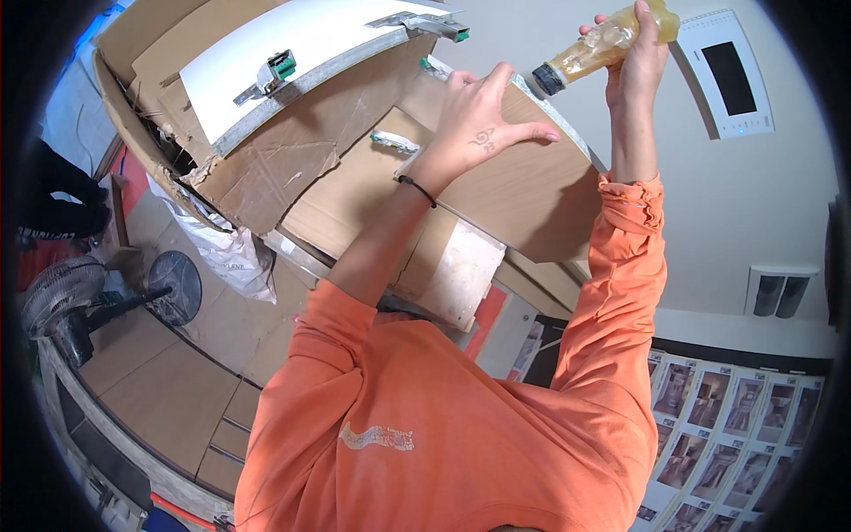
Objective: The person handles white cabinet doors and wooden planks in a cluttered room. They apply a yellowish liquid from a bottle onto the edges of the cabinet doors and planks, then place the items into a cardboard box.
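Observation:
My right hand (pixel 635 71) grips a clear squeeze bottle (pixel 605 46) of amber liquid. The bottle is tilted, its black cap (pixel 548 80) pointing down and left toward the white edge (pixel 558 118) of a wood-grain panel (pixel 523 186). At that panel's far edge is my left hand (pixel 479 120), thumb stretched out and fingers apart; whether its fingertips touch the panel is unclear. A metal hinge (pixel 394 142) with a green part sits on the panel by my left wrist. Beyond it lies a white panel (pixel 292 44) with a hinge (pixel 270 75) on its edge.
Torn cardboard (pixel 275 173) surrounds the panels. On the left are a fan (pixel 66 297) on the floor, a white plastic bag (pixel 226 253) and a person's dark-clothed legs (pixel 62 182). A white device with a dark screen (pixel 729 75) and photo sheets (pixel 736 430) are at right.

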The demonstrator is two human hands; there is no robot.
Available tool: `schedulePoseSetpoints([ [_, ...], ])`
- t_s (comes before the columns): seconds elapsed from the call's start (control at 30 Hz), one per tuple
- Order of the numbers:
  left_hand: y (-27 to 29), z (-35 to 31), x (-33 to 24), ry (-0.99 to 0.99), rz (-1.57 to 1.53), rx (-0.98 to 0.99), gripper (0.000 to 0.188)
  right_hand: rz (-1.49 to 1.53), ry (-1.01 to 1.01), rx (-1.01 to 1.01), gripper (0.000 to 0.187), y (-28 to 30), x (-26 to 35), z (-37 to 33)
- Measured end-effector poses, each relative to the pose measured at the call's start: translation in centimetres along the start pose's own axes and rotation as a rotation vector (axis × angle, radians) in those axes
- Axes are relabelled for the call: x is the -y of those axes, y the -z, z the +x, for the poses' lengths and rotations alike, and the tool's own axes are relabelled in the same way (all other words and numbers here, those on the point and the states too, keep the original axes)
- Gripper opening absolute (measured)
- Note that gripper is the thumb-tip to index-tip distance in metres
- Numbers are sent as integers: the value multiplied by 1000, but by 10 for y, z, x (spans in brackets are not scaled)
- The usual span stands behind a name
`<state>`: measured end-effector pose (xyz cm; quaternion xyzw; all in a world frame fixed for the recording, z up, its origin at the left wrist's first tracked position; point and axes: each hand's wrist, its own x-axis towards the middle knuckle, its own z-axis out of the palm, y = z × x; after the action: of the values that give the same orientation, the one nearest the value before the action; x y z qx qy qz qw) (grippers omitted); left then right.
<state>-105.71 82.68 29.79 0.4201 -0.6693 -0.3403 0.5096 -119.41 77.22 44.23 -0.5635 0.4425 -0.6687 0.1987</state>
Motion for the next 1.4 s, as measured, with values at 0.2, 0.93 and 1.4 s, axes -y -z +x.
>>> schedulePoseSetpoints([
  [0.2,0,-1,0,-29,10,-21,98,1,-2,8,64,3,-1,1],
  [0.93,-3,1,5,-91,21,-77,94,-20,-75,173,41,19,-13,15],
  [1.4,-5,2,8,-114,27,-86,93,-8,-62,173,40,11,-13,10],
])
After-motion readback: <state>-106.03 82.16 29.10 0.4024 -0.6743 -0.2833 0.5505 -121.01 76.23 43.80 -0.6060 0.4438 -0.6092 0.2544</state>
